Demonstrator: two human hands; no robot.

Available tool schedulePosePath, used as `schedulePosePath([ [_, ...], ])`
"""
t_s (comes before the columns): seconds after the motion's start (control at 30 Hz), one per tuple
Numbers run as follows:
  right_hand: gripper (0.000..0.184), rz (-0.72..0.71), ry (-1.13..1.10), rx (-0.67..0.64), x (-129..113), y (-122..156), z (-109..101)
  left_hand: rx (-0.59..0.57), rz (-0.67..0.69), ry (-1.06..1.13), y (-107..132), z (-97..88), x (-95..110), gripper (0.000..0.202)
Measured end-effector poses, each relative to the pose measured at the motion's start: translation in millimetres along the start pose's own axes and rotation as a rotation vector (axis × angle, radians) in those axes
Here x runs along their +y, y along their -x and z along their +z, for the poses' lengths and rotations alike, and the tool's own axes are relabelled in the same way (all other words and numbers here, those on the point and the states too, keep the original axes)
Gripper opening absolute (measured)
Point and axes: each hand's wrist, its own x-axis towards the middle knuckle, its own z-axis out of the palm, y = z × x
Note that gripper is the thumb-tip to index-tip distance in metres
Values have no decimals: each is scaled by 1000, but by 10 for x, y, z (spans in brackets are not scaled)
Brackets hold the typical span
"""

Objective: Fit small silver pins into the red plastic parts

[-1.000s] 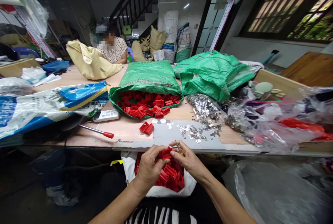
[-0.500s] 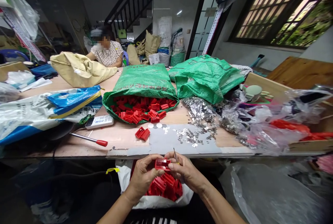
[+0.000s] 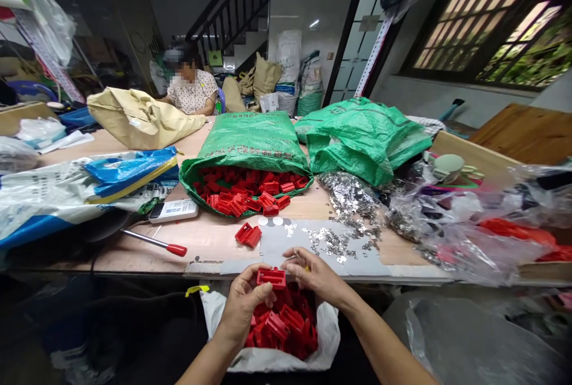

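Observation:
My left hand is closed on a red plastic housing, a small box-like piece with an open hollow facing me. Just to its right, my right hand pinches a thin tool with a yellow part; its kind is not clear and the fingers cover most of it. The right fingertips are apart from the housing. Below both hands, a white sack lies open, full of similar red housings. Small silvery metal pieces are scattered on the table beyond my right hand.
A green sack spills red housings onto the table. Two joined-looking red pieces lie before it. A red-tipped lever juts out at left. Clear plastic bags crowd the right. A person sits across the table.
My right hand has drawn away from the red housing, up and slightly right, and its tool tilts differently. My left hand has moved the housing slightly left and turned its hollow toward me.

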Motion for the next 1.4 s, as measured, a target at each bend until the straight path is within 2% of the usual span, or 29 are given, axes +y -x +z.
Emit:
schedulePosePath([
  [0.07,19,-49,431,224,11,-160,-101,22,-12,30,-6,-18,10,37],
  [0.13,19,-42,636,319,39,-309,-176,38,-24,37,2,-34,29,39],
  [0.43,19,66,860,404,34,-693,-395,105,-46,44,38,-95,57,51],
  [0.57,16,84,898,375,-3,-805,-469,103,-47,67,36,-80,80,54],
  [0.83,9,90,813,366,-18,-836,-514,126,-39,143,41,-50,110,56],
  [1.03,9,24,661,297,-1,-718,-528,59,-49,167,12,-64,91,55],
  [1.2,8,-40,516,357,-10,-615,-552,49,-53,186,-14,-16,148,56],
  [1.3,16,-82,400,335,-46,-496,-456,42,-43,183,-31,22,202,53],
  [1.4,26,-140,186,220,-120,-319,-255,32,-23,163,-51,56,234,52],
])
